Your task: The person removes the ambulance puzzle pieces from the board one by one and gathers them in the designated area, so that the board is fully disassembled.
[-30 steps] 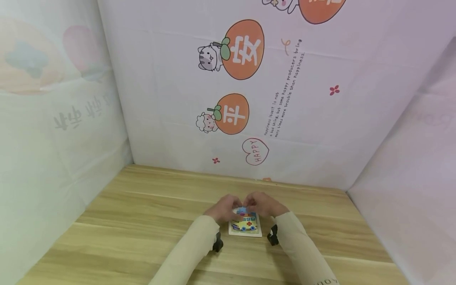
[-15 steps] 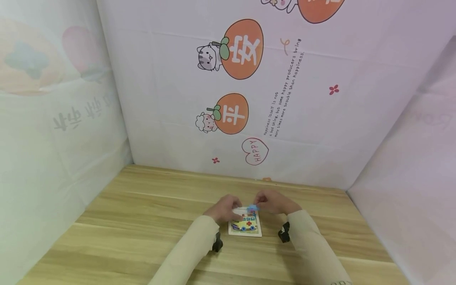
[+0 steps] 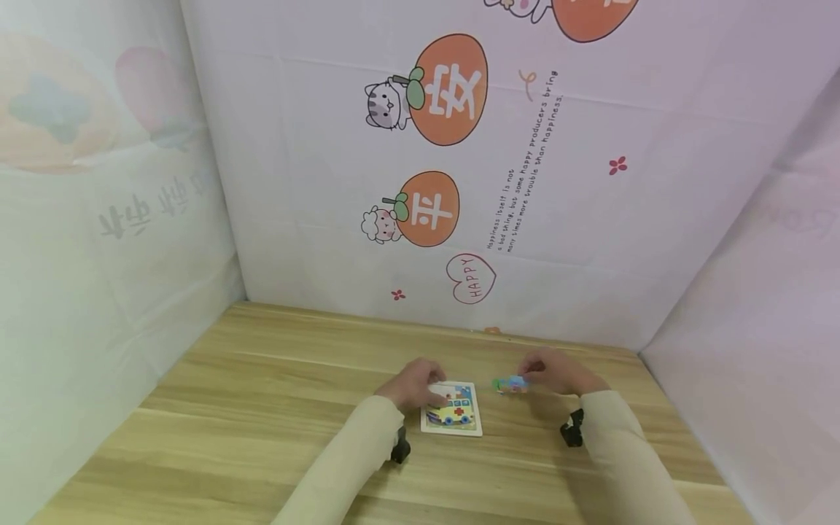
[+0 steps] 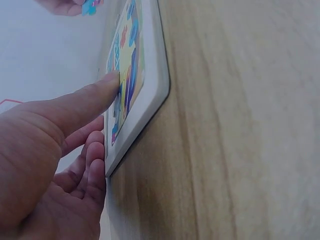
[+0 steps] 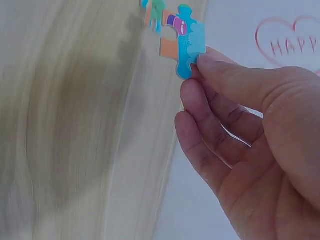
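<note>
A small square jigsaw puzzle (image 3: 451, 430) with a white border and a yellow ambulance picture lies on the table. My left hand (image 3: 415, 384) holds its left side, the thumb over the picture and the other fingers along the edge in the left wrist view. Off to the puzzle's right, my right hand (image 3: 558, 370) pinches a blue and orange jigsaw piece (image 5: 187, 42) between thumb and fingers. Right beside that piece shows a green jigsaw piece (image 5: 157, 11), blurred and partly cut off by the frame. A pale bare patch (image 3: 441, 389) shows at the puzzle's upper left.
The wood-grain table (image 3: 275, 437) spreads around both hands. A white printed sheet (image 3: 315, 182) forms a wall behind it, with pale side walls at left and right. Black wrist cameras, such as the right one (image 3: 572, 429), sit by the sleeves.
My right hand has lifted the blue jigsaw piece off the puzzle's top and carried it to the right. A green piece now shows beside it. The left hand has stayed on the puzzle.
</note>
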`<move>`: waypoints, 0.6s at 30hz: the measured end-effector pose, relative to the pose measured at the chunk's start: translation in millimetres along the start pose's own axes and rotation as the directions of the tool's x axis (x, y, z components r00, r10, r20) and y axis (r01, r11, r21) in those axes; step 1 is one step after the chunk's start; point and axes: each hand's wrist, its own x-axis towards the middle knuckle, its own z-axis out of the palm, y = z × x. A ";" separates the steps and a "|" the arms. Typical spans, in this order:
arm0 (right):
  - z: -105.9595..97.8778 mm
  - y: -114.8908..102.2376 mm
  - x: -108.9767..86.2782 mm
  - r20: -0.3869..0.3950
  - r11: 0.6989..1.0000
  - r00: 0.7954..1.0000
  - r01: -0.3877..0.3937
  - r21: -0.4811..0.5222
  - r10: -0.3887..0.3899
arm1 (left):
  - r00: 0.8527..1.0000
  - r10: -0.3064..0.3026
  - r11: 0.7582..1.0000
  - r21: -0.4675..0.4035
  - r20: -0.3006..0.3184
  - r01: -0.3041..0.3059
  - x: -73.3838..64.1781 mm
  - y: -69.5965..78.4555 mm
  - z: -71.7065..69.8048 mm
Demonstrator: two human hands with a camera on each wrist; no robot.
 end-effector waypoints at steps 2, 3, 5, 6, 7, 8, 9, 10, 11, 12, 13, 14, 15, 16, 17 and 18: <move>-3.3 7.3 -2.0 -0.002 1.000 1.000 0.002 0.020 -0.002 | 1.000 -0.008 1.000 -0.001 0.002 0.008 -0.2 -0.4 -0.1; -4.2 10.7 -2.4 -0.004 1.000 1.000 -0.003 0.027 0.003 | 1.000 -0.012 1.000 -0.003 0.003 0.012 -0.4 -0.4 -0.1; -5.4 16.7 -3.3 -0.011 0.999 1.000 -0.015 0.047 0.015 | 1.000 -0.021 1.000 -0.007 0.003 0.021 -0.5 -0.6 -0.2; -5.0 19.4 -3.3 -0.017 0.998 1.000 -0.015 0.054 0.016 | 1.000 -0.023 1.000 -0.009 0.003 0.023 -0.6 -0.5 -0.3; -4.6 22.1 -3.4 -0.021 0.998 1.000 -0.017 0.059 0.018 | 1.000 -0.024 1.000 -0.008 0.001 0.024 -0.6 -0.7 -0.2; -4.1 24.1 -3.4 -0.027 0.998 0.999 -0.019 0.064 0.021 | 1.000 -0.024 1.000 -0.006 0.000 0.024 -0.2 -0.9 -0.1; -3.0 26.1 -3.3 -0.035 0.998 0.999 -0.018 0.065 0.020 | 1.000 -0.025 1.000 -0.004 0.000 0.025 0.0 -1.1 -0.1; -1.9 27.7 -3.4 -0.044 0.997 0.999 -0.018 0.070 0.021 | 1.000 -0.026 1.000 -0.003 -0.001 0.026 0.1 -1.1 -0.2; -0.5 29.2 -3.4 -0.053 0.997 0.998 -0.017 0.069 0.021 | 1.000 -0.027 1.000 -0.002 0.000 0.027 0.3 -1.3 -0.1; 0.9 30.4 -3.7 -0.061 0.997 0.998 -0.018 0.072 0.022 | 1.000 -0.028 1.000 -0.002 0.000 0.028 0.5 -1.5 -0.1; 2.0 31.3 -4.0 -0.069 0.997 0.997 -0.020 0.077 0.025 | 1.000 -0.028 1.000 -0.002 0.000 0.028 0.8 -1.8 0.1; 3.4 32.3 -4.3 -0.077 0.996 0.997 -0.020 0.083 0.026 | 1.000 -0.028 1.000 -0.003 0.000 0.028 1.2 -2.1 0.0; 5.1 33.6 -4.5 -0.086 0.996 0.996 -0.018 0.088 0.026 | 1.000 -0.028 1.000 -0.004 0.000 0.028 1.5 -2.5 0.1; 6.3 34.6 -4.7 -0.094 0.995 0.995 -0.017 0.097 0.026 | 1.000 -0.027 1.000 -0.004 0.000 0.027 1.8 -2.7 0.1; 7.9 36.3 -4.7 -0.100 0.994 0.995 -0.014 0.105 0.024 | 1.000 -0.025 1.000 -0.003 -0.001 0.025 2.2 -3.0 0.2; 9.5 37.8 -4.6 -0.107 0.994 0.994 -0.016 0.108 0.028 | 1.000 -0.023 1.000 0.000 -0.002 0.023 2.7 -3.4 0.5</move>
